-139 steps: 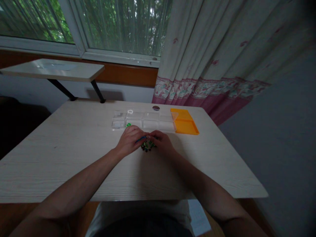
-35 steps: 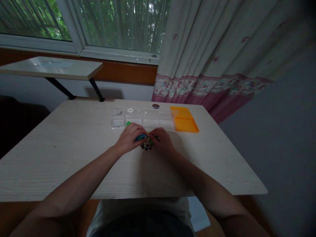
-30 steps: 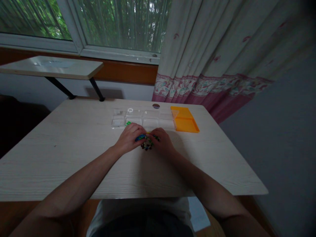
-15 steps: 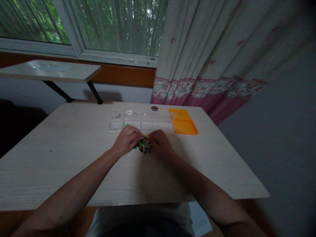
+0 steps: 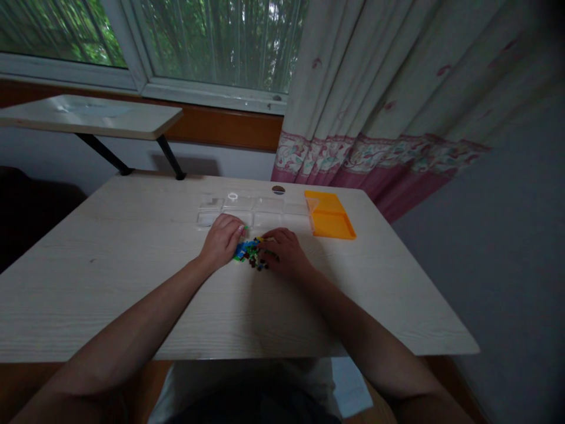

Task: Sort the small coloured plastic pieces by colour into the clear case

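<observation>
A small heap of tiny coloured pieces [image 5: 251,252], green, blue, yellow and dark, lies on the pale wooden table [image 5: 132,271] between my hands. My left hand [image 5: 220,238] reaches toward the clear compartment box [image 5: 253,211], its fingers pinched together over something green at the tips, too small to name. Just right of the heap rests my right hand [image 5: 285,252], whose curled fingers touch the pieces.
An orange lid [image 5: 329,215] lies at the right end of the clear box. A small dark round hole [image 5: 278,189] sits near the table's far edge. A second table [image 5: 92,115] stands under the window, and a curtain [image 5: 375,106] hangs at the right.
My left hand has moved up and left from the heap toward the clear box. The heap shows more openly between my hands. My right hand has stayed beside it.
</observation>
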The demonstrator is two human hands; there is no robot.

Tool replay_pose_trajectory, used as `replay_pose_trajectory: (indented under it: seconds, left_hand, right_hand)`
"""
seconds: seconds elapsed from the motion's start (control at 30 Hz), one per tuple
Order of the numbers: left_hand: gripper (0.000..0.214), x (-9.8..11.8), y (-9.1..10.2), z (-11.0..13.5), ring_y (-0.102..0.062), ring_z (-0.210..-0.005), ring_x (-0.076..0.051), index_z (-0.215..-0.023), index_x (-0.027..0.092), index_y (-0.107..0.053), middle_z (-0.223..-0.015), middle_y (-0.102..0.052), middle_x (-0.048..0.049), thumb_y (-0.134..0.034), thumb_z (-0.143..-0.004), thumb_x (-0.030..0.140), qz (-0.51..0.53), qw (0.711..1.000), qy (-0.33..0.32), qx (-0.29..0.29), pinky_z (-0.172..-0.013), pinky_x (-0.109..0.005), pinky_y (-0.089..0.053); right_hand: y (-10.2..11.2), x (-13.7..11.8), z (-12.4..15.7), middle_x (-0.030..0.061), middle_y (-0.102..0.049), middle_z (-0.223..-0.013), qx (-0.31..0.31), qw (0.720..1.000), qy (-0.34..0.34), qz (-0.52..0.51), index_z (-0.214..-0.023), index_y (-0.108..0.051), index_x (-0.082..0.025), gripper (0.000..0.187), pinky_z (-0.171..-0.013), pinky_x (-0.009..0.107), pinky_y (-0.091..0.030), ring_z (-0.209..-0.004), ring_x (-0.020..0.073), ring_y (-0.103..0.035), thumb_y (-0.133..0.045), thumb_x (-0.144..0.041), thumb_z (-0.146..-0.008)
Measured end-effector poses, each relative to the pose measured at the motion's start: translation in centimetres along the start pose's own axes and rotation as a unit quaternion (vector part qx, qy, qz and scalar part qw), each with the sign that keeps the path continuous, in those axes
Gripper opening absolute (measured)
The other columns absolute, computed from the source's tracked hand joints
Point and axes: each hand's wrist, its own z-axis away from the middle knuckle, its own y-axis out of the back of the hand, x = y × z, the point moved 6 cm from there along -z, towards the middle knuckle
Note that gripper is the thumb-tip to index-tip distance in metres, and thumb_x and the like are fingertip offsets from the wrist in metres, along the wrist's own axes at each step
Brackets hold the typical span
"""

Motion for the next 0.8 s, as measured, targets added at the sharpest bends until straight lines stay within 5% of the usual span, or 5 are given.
replay_pose_trajectory:
  seconds: [0.8]
  left_hand:
    - [0.027,0.07,-0.14,0.02,-0.054,-0.094,-0.022,-0.086,0.019,-0.064,-0.091,-0.065,-0.0067,-0.042,-0.1,0.028,0.011,1.0,-0.014,-0.001,-0.09,-0.04,-0.044]
  right_hand:
    - [-0.66,-0.58,-0.48,0.0056,-0.071,-0.105,-0.008,1.0,0.011,0.026,-0.102,-0.075,-0.024,0.017,-0.096,0.041,-0.039,-0.108,0.0236,-0.054,-0.067,-0.02,-0.087]
